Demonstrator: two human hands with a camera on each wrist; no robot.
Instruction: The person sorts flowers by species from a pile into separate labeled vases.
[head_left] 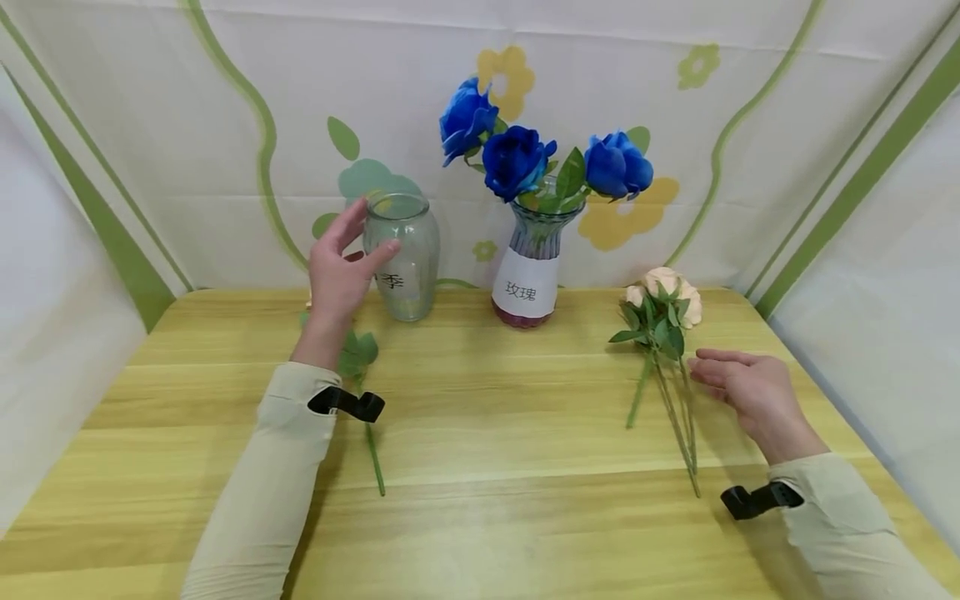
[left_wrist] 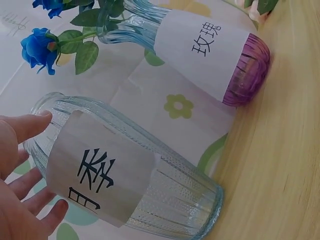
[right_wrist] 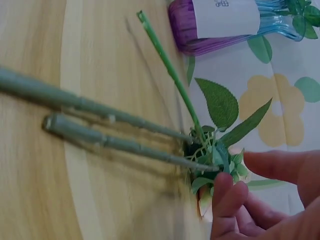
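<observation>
My left hand is at the upper part of a clear glass vase, thumb across its front near the rim and fingers spread at its left side. The vase stands upright; its white paper label bears black characters. Whether the fingers press the glass, I cannot tell. My right hand, fingers loosely bent, is beside several cream artificial flowers lying on the table. In the right wrist view, its thumb and fingertips come near the green leaves and stems; nothing is gripped.
A ribbed blue-and-purple vase with a white label holds blue roses at the back middle. A leafy stem lies by my left forearm, its head mostly hidden. The wooden table ends at a patterned cloth backdrop.
</observation>
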